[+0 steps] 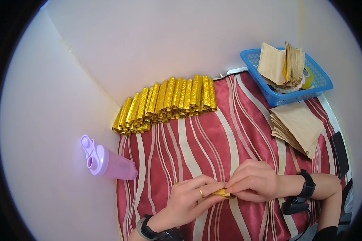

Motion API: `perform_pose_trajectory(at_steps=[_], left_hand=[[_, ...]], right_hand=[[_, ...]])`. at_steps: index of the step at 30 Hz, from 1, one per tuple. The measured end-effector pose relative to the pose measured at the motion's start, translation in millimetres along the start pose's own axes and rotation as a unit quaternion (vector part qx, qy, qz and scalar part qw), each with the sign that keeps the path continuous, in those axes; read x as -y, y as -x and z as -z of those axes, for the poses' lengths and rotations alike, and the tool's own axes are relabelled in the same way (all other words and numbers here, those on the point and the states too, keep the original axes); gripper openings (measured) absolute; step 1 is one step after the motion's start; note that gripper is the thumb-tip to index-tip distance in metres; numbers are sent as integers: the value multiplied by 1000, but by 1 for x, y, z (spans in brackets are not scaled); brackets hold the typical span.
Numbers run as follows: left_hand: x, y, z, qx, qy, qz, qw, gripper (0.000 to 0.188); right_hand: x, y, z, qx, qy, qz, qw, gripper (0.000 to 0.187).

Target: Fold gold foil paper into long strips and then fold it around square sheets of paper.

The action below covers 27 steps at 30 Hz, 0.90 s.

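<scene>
Both hands meet near the front of the striped cloth, over a small gold foil roll (220,193). My left hand (191,197), with a ring on one finger, is closed around the roll and covers most of it. The fingertips of my right hand (253,180) pinch the roll's right end, where a dark opening shows. Farther back, against the wall, lies a stacked row of shiny gold foil rolls (165,100).
A lilac shaker bottle (110,162) stands at the left. At the back right a blue basket (281,98) holds brown paper pieces (271,64). More brown paper sheets (299,126) lie before it, beside a black phone (339,154). Pale walls enclose the red striped cloth (245,132).
</scene>
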<state>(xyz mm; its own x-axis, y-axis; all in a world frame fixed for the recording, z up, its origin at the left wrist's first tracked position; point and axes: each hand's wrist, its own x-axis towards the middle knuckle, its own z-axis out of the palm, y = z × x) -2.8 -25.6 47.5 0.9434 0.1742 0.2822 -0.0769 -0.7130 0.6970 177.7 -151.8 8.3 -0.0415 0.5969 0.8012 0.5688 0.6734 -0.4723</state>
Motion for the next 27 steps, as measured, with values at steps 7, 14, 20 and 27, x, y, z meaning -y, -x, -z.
perform_pose_trajectory(at_steps=[7, 14, 20, 27], left_hand=[[-1, 4, -6, -19, 41, 54, 998, 29], [-5, 5, -8, -4, 67, 91, 994, 30], [-14, 3, -5, 17, 78, 136, 987, 31], [-13, 4, -5, 18, 111, 147, 983, 33]], right_hand=[[-4, 1, -1, 19, 47, 19, 999, 22], [-5, 2, -2, 8, 67, 43, 997, 21], [-2, 2, -1, 23, -4, -10, 1000, 22], [-2, 2, 0, 40, -82, -64, 994, 24]])
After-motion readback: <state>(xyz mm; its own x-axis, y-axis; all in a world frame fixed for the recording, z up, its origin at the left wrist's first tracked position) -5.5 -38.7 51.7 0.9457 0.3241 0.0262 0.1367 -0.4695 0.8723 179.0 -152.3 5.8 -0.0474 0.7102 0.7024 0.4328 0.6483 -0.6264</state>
